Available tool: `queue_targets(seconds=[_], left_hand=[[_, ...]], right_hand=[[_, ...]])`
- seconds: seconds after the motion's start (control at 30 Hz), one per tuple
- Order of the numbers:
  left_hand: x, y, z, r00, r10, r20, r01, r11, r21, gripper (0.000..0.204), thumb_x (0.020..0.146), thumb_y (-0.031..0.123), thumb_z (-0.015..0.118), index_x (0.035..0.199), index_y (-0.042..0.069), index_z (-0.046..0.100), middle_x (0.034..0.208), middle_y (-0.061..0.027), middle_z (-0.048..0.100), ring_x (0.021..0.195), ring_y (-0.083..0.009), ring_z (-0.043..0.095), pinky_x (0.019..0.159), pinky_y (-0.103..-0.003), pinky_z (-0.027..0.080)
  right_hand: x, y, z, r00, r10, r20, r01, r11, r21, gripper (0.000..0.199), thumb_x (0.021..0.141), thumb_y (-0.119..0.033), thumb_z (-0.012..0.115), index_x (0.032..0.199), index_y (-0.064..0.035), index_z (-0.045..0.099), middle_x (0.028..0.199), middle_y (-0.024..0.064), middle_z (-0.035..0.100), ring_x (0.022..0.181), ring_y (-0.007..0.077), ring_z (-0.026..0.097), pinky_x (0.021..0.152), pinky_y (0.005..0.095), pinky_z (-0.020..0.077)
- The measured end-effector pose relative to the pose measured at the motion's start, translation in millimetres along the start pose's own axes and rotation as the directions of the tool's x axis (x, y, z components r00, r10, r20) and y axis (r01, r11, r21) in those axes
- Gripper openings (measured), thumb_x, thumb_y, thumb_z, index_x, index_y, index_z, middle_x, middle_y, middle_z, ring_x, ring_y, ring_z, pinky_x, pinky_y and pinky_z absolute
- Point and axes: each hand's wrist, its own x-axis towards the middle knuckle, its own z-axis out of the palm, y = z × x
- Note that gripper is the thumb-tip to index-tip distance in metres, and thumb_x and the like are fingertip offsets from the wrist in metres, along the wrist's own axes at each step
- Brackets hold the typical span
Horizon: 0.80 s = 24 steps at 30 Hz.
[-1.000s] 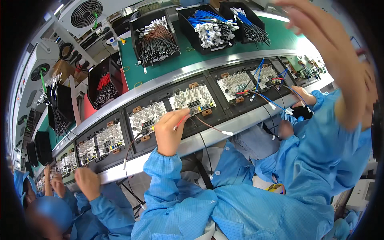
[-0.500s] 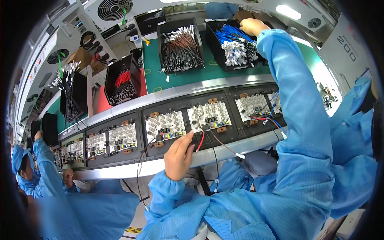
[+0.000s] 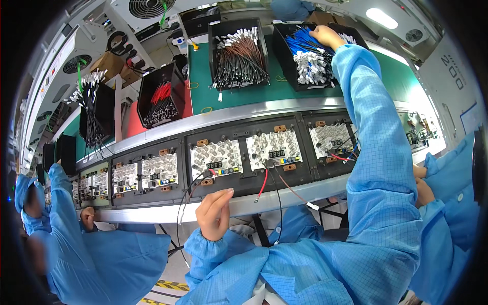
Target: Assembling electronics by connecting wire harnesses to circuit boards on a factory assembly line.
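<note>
- Since half a second ago: right hand (image 3: 328, 36) has settled deeper into the bin of blue wires (image 3: 310, 56); left hand (image 3: 214, 213) has barely shifted at the conveyor edge (image 3: 168, 211).
- Right hand: arm stretched far forward, fingers down among the blue wires with white connectors; can't tell whether they're closed on any.
- Left hand: fingers loosely curled together, holding nothing, resting against the rail just below the circuit board (image 3: 215, 158).
- Red lead (image 3: 263, 184) and black leads hang just right of that hand.
- Bin of brown wires (image 3: 239, 53) sits left of the right hand.
</note>
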Motion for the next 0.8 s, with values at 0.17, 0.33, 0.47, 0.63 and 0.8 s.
queue_targets(seconds=[0.17, 0.33, 0.47, 0.63, 0.8], left_hand=[[10.2, -2.5, 19.5, 0.998, 0.059, 0.022, -0.056, 0.991, -0.119, 0.030, 0.078, -0.015, 0.053, 0.102, 0.000, 0.065, 0.098, -0.0175, 0.067, 0.086, -0.0284, 0.066, 0.076, -0.031, 0.051], [6.7, -7.3, 18.7, 0.999, 0.038, 0.020, -0.035, 0.993, -0.110, 0.029, 0.080, -0.015, 0.053, 0.101, -0.001, 0.065, 0.098, -0.0178, 0.066, 0.087, -0.0282, 0.066, 0.076, -0.030, 0.051], [1.1, -11.1, 18.4, 1.000, 0.004, -0.002, -0.005, 0.990, -0.141, 0.026, 0.081, -0.014, 0.052, 0.100, -0.001, 0.065, 0.098, -0.0176, 0.066, 0.087, -0.0272, 0.066, 0.077, -0.030, 0.051], [4.2, -13.5, 23.9, 1.000, 0.020, -0.008, -0.021, 0.985, -0.171, 0.025, 0.081, -0.014, 0.052, 0.099, -0.002, 0.065, 0.097, -0.0177, 0.066, 0.087, -0.0264, 0.066, 0.076, -0.030, 0.051], [-1.4, -15.5, 15.6, 0.997, -0.064, -0.046, 0.052, 0.975, -0.216, 0.024, 0.082, -0.013, 0.050, 0.098, -0.002, 0.065, 0.097, -0.0178, 0.066, 0.085, -0.0256, 0.065, 0.075, -0.029, 0.051]], right_hand=[[23.8, 108.2, -13.5, 0.953, 0.274, 0.131, -0.294, 0.721, 0.627, 0.033, 0.090, -0.037, 0.058, 0.098, -0.0063, 0.068, 0.092, 0.0048, 0.068, 0.079, 0.0145, 0.060, 0.078, 0.0311, 0.0444], [15.9, 86.9, -32.5, 0.937, 0.328, 0.124, -0.278, 0.480, 0.832, 0.029, 0.090, -0.041, 0.061, 0.106, -0.0181, 0.067, 0.102, -0.0074, 0.068, 0.094, 0.0075, 0.058, 0.087, 0.0285, 0.0394], [4.0, 63.6, -58.5, 0.943, 0.322, 0.088, -0.243, 0.481, 0.842, 0.031, 0.086, -0.042, 0.067, 0.107, -0.0185, 0.067, 0.107, -0.0076, 0.067, 0.099, 0.0093, 0.060, 0.086, 0.0295, 0.0428], [-6.0, 72.4, -90.7, 0.958, 0.285, 0.019, -0.108, 0.302, 0.947, 0.036, 0.085, -0.041, 0.069, 0.109, -0.0148, 0.067, 0.109, -0.0046, 0.067, 0.102, 0.0103, 0.060, 0.081, 0.0289, 0.0472], [-35.0, -6.9, -107.3, 0.941, 0.304, -0.147, 0.117, 0.117, 0.986, 0.017, 0.087, -0.029, 0.066, 0.095, -0.0141, 0.066, 0.089, 0.0010, 0.063, 0.084, 0.0172, 0.060, 0.070, 0.0322, 0.0497]])
